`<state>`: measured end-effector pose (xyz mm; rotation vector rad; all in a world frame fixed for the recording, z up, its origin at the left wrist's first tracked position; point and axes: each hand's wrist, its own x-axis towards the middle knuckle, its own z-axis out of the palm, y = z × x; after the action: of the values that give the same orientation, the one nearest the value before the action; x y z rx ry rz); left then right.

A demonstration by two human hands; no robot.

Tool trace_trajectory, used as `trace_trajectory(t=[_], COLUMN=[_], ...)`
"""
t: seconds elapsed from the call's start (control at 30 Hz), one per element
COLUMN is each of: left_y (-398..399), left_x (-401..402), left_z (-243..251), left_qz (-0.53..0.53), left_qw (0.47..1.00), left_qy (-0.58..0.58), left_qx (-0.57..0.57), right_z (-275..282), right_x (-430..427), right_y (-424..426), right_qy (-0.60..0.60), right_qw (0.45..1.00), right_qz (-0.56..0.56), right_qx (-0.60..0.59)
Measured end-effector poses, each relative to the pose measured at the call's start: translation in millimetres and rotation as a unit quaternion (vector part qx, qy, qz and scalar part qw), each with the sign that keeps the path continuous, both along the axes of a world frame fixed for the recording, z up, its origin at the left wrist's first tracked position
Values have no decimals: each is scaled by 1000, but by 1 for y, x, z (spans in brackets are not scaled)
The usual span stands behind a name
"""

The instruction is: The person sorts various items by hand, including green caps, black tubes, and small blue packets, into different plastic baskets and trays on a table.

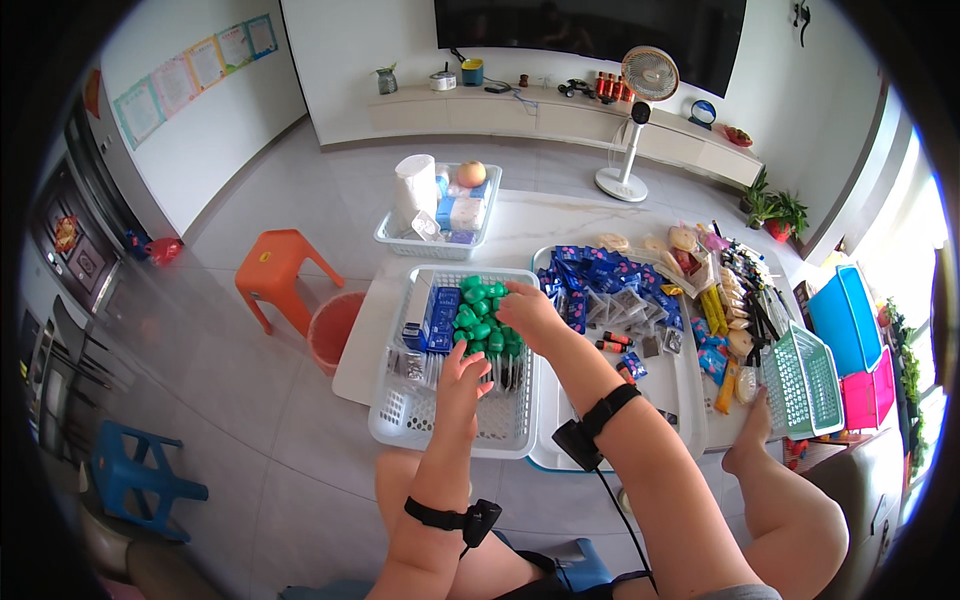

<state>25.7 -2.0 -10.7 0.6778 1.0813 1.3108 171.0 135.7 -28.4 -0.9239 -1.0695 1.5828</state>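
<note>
My left hand (459, 382) hovers over the front half of a white plastic basket (454, 451), fingers spread, nothing visible in them. At the basket's right side, my right hand (529, 316) reaches over a heap of small green plastic pieces (474, 306). Its fingertips are at the heap's edge; whether they grip a piece cannot be told. Left of the heap lie a blue box (443, 319) and a white-and-blue box (418, 330). Clear packets (411, 366) stand in a row in front, partly hidden by my left hand. The basket's perforated bottom shows nearest me.
Right of the basket, a white tray (559, 427) holds blue sachets (600, 271), clear packets and small cylinders (616, 339). Snacks and pens (750, 274) crowd the table's right, beside a green basket (804, 382). Another basket (390, 241) stands behind; an orange stool (274, 259) and pink bin (334, 334) sit left.
</note>
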Motion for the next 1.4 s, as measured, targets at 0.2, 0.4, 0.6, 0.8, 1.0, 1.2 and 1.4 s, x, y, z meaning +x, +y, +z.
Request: trace_trajectory(t=[0.2,0.4,0.6,0.8,1.0,1.2,1.4], left_y=[8,-11,-53,-60,-48,-41,16], left_x=[26,62,112,134,144,159,176], left_z=[-3,-6,-5,-36,-67,-54,-60], left_qz=[-30,-55,-186,-297,-189,-157,-173], left_qw=[998,955,778,730,795,804,741], left_qy=[43,175,443,514,493,499,595], left_qx=[21,234,405,340,299,282,259], right_z=[23,-10,-22,-4,-18,-26,-23], right_x=[79,162,180,178,185,194,196], right_y=[-66,-147,-232,-254,-239,-238,-242], right_qy=[-69,-327,-618,-715,-685,-631,-617], right_qw=[976,880,730,683,704,735,747], right_qz=[-198,-338,-250,-105,-176,-220,-192], right_qx=[-60,60,149,104,62,110,155])
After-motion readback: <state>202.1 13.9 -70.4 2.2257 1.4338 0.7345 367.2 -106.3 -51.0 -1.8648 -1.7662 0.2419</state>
